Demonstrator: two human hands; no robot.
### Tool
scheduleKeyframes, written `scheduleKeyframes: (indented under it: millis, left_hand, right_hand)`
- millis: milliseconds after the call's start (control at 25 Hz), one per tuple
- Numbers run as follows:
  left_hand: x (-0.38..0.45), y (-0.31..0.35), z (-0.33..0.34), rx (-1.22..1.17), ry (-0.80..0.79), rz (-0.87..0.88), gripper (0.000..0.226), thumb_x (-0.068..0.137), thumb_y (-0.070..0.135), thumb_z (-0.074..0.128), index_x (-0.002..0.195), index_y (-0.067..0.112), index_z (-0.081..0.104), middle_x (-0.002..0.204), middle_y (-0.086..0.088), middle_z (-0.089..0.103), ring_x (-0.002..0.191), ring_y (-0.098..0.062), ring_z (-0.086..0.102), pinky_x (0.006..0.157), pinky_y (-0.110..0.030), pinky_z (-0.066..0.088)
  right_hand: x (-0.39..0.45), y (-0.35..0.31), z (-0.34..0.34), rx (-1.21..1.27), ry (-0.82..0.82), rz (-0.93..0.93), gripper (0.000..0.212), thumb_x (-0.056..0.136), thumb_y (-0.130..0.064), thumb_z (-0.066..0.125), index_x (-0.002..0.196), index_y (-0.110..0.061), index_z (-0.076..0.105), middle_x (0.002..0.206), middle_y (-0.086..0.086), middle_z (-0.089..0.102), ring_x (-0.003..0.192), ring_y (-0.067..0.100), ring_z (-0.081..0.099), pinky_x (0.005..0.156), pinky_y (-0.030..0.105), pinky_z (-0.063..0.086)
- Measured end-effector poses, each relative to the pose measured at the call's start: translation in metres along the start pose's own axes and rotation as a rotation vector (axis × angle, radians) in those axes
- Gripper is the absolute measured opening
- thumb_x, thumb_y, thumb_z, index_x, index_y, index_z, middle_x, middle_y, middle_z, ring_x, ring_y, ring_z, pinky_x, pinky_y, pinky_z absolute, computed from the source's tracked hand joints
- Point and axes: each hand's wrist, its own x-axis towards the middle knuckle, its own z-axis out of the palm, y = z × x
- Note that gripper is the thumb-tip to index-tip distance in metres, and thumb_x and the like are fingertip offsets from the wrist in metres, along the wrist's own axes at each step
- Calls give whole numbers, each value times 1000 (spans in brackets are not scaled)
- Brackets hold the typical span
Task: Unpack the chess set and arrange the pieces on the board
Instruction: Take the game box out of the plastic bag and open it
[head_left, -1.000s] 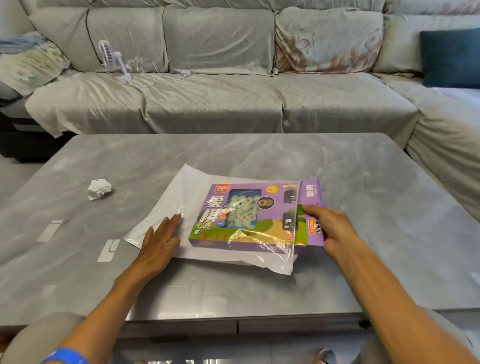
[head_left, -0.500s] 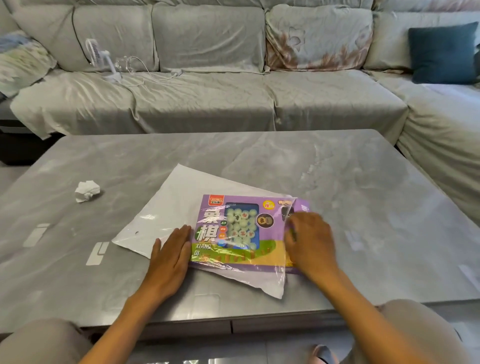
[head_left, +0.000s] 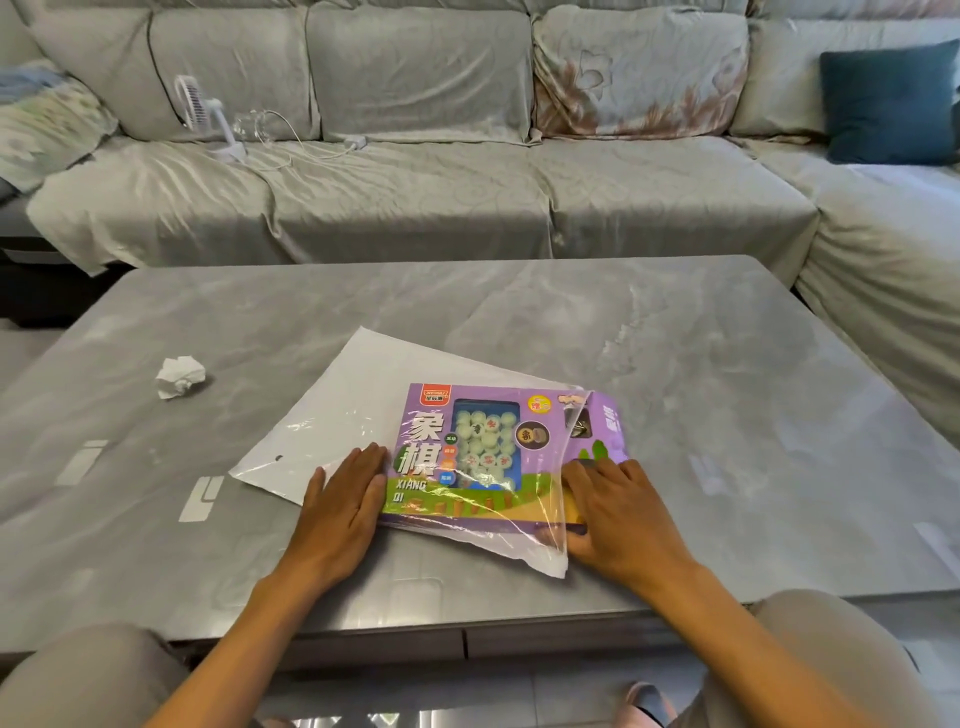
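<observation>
So the purple chess set box (head_left: 467, 457) is sitting near the front edge of the desk (head_left: 675, 364), mostly inside its clear plastic bag (head_left: 332, 431), with only the right end poking out of the bag's mouth. Your left hand (head_left: 343, 506) is flat on the bag just beside the box's left edge, fingers straight, looks like it's pinning the plastic so it can't slide along. Your right hand (head_left: 618, 519) is on the exposed right end with fingers curled over it, probably gripping the box to pull it free. Nothing's unpacked yet. There's a crumpled tissue (head_left: 179, 376) well off to the left, and the sofa (head_left: 467, 208) sits behind the desk.
</observation>
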Motion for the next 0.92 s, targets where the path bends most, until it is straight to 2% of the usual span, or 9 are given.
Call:
scheduleKeyframes:
  millis: [280,360,520,600,680,760,840,920]
  left_hand:
    - [3,3,0,118,-58,15,65,92,54,6,152,31,10,159,16,6,145,-1,-1,118,-32,-5]
    - [7,2,1,142,-77,-1,69,88,54,1,152,30,6,159,15,2,145,-1,-4,118,-33,-6]
    - [11,5,-7,-134,-123,-55,61,90,59,7,147,40,14,158,15,10,138,9,-1,117,-27,-9]
    - [11,9,-11,-291,-138,-140,54,97,61,12,148,41,16,156,18,9,141,5,-1,116,-25,-11]
    - [11,8,-13,-350,-148,-158,61,94,67,7,148,42,16,155,18,11,141,2,0,113,-22,-11]
    - [11,6,-10,-271,-155,-76,75,81,78,2,147,44,11,156,18,11,137,11,0,113,-22,-14]
    - [14,5,-6,-167,-145,-65,73,81,72,0,147,43,9,157,19,8,136,12,-3,114,-26,-15]
    - [14,6,-3,-71,-131,-63,72,84,65,0,149,38,11,158,17,6,141,6,-3,114,-31,-15]
  right_hand:
    - [-8,16,-4,-38,15,-4,48,78,-65,47,102,-25,61,102,-6,68,92,16,62,77,32,42]
    - [-11,11,-2,-6,39,-24,48,79,-64,47,102,-24,63,100,-4,69,90,19,63,75,32,45]
    - [-14,-12,3,145,112,4,46,81,-62,52,105,-25,65,97,-5,69,88,16,62,72,31,46]
    - [-13,-22,3,190,136,-44,42,82,-59,55,105,-26,66,91,-7,68,84,15,58,73,29,38]
    - [-13,-27,4,205,139,-84,38,83,-55,57,107,-26,65,89,-9,66,82,15,55,72,31,37]
    - [-17,-28,5,196,129,-82,36,82,-53,60,107,-26,63,89,-10,66,82,16,57,72,33,41]
    - [-25,-29,2,167,156,-68,33,80,-51,63,102,-26,64,85,-10,64,80,15,55,71,31,37]
    - [-38,-30,-2,162,189,-71,31,80,-52,63,97,-27,64,83,-11,62,81,13,52,71,30,33]
